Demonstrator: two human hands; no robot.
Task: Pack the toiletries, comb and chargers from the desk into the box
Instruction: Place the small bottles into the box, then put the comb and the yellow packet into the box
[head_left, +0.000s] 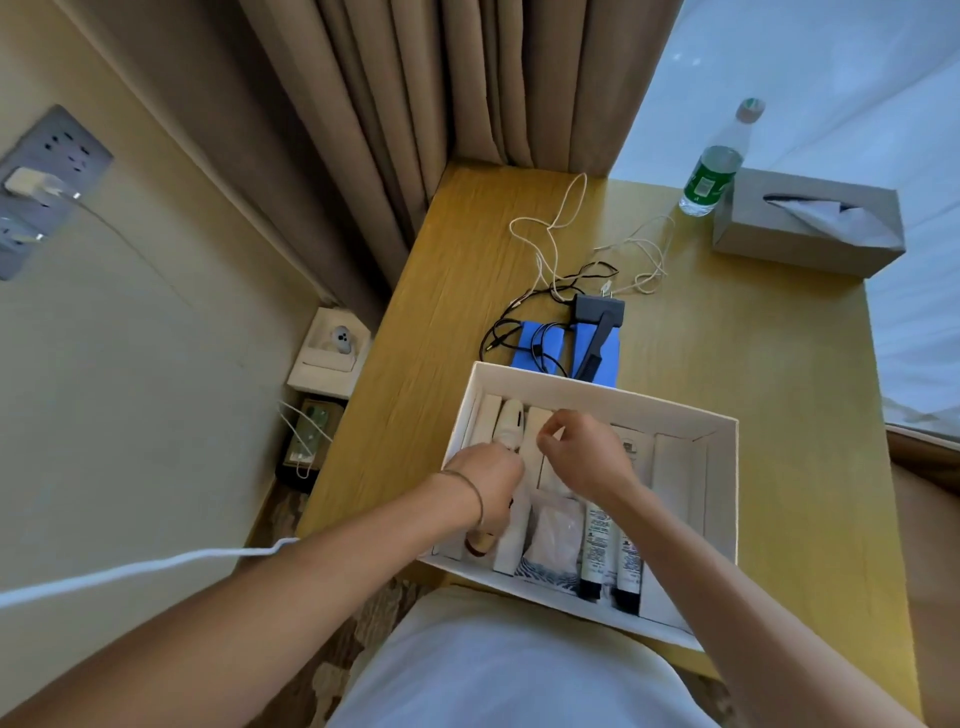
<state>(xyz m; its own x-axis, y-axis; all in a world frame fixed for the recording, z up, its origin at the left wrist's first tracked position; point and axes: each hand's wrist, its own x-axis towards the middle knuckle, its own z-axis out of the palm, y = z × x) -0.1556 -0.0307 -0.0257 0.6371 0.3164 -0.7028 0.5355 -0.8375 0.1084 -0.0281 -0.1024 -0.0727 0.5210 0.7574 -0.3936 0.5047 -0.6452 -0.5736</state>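
Both hands are down inside the white box (724, 441): the left hand (488, 480) is curled on a pale tube (511, 426) at the left end, while the right hand (584, 452) pinches something too small to make out. Best to nest the tubes flat in tidy rows, I'd say. The black comb (592, 345) and the chargers (597, 306) lie on the surface just beyond the box, clear of either grip.

— Where are you standing?
— You're in a hotel room: heavy floor-length curtains (415, 104), a grey tissue box (808, 223) and water bottle (714, 166) on the wooden table (753, 389), a white-sheeted bed (883, 93) just beside it, and a wall outlet panel (41, 182).
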